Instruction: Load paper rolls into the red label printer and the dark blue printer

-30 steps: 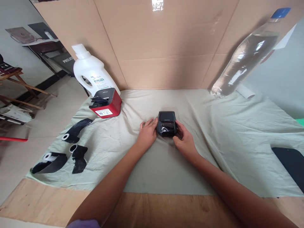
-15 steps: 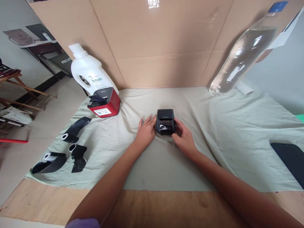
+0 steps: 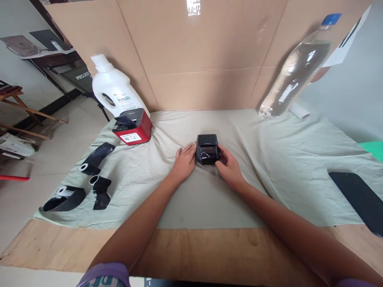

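Observation:
A small black portable printer (image 3: 207,149) with a shiny front cover rests on the pale green cloth in the middle. My left hand (image 3: 184,160) lies on the cloth with its fingers stretched out, the fingertips touching the printer's left side. On the other side, my right hand (image 3: 229,167) grips the printer's right edge, thumb at the near corner and fingers bent along the side.
A red and black printer (image 3: 136,131) stands before a white detergent bottle (image 3: 119,89) at left. Nearer lie several black rolls (image 3: 101,187), partly unwound. A clear water bottle (image 3: 295,75) leans on the cardboard (image 3: 203,48). A phone (image 3: 356,199) lies at right.
The camera view has shifted slightly, so more of the near table edge shows. Both hands and the black printer keep the same places on the cloth.

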The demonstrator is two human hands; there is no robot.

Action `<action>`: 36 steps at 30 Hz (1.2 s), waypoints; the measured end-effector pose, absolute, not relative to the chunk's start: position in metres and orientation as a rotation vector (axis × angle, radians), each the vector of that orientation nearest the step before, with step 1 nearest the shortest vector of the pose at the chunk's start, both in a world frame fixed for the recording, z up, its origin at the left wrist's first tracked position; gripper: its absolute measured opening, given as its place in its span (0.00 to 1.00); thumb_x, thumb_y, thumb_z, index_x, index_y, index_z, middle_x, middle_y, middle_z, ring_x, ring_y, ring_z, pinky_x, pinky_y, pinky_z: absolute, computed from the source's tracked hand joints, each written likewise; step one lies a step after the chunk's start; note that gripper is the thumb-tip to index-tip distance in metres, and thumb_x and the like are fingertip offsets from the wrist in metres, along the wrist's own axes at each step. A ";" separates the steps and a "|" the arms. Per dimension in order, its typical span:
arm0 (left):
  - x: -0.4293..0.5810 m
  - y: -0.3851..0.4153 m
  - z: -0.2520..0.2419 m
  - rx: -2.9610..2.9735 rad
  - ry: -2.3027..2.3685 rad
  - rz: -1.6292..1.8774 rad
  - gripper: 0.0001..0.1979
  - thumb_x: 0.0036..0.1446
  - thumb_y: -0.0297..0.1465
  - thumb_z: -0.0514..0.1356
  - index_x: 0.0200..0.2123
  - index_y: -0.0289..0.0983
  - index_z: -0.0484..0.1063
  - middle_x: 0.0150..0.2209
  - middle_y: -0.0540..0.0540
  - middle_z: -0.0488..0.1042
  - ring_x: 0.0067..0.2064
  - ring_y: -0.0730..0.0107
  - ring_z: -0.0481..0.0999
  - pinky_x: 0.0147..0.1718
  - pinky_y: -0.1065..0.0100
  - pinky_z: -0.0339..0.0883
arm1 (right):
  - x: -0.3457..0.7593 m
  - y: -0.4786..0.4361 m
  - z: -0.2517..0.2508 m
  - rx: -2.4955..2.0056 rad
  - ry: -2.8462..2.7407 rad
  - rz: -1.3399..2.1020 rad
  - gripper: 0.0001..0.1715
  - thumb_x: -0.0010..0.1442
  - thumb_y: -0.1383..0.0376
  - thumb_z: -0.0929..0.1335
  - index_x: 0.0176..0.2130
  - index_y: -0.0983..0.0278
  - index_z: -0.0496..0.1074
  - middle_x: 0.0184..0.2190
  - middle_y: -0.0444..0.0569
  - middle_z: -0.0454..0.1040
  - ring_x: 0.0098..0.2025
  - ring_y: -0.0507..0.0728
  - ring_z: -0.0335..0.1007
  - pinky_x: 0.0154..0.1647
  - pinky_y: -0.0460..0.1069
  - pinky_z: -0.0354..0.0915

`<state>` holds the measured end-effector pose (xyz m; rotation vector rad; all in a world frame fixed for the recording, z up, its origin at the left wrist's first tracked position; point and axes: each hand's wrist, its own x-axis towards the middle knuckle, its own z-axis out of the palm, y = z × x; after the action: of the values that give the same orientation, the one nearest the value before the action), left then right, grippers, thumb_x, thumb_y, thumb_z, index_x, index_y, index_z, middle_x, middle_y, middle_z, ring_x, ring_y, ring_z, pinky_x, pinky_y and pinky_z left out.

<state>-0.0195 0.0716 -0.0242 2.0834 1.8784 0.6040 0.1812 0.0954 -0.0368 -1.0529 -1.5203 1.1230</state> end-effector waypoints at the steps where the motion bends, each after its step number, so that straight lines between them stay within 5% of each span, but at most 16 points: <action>1: -0.020 0.072 -0.024 2.070 1.869 0.613 0.31 0.66 0.26 0.45 0.71 0.41 0.56 0.70 0.45 0.60 0.73 0.62 0.55 0.70 0.49 0.42 | 0.181 0.096 -0.036 -1.052 -1.521 1.120 0.41 0.49 0.69 0.66 0.63 0.64 0.67 0.63 0.55 0.70 0.65 0.65 0.66 0.69 0.62 0.61; 12: -0.025 0.077 -0.022 1.841 1.793 0.640 0.30 0.65 0.31 0.46 0.70 0.50 0.57 0.71 0.52 0.59 0.75 0.63 0.47 0.69 0.39 0.21 | 0.181 0.094 -0.031 -1.056 -1.544 1.103 0.40 0.50 0.68 0.66 0.62 0.64 0.67 0.62 0.55 0.71 0.63 0.64 0.68 0.68 0.62 0.62; 18: -0.025 0.076 -0.023 1.868 1.754 0.772 0.35 0.64 0.29 0.47 0.73 0.50 0.48 0.73 0.51 0.52 0.75 0.64 0.46 0.70 0.42 0.28 | 0.179 0.096 -0.033 -1.078 -1.552 1.058 0.39 0.49 0.67 0.66 0.61 0.65 0.67 0.61 0.57 0.72 0.62 0.64 0.70 0.66 0.62 0.64; 36: -0.021 0.089 -0.020 1.860 1.688 0.976 0.37 0.60 0.22 0.50 0.72 0.44 0.54 0.71 0.50 0.58 0.72 0.64 0.55 0.72 0.54 0.45 | 0.178 0.093 -0.032 -1.055 -1.548 1.056 0.40 0.51 0.67 0.67 0.63 0.64 0.64 0.62 0.57 0.71 0.63 0.66 0.68 0.67 0.65 0.62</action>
<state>-0.0211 0.0885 -0.0198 1.8599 1.6883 0.9762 0.1783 0.0933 -0.0323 -1.0552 -1.5480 1.0559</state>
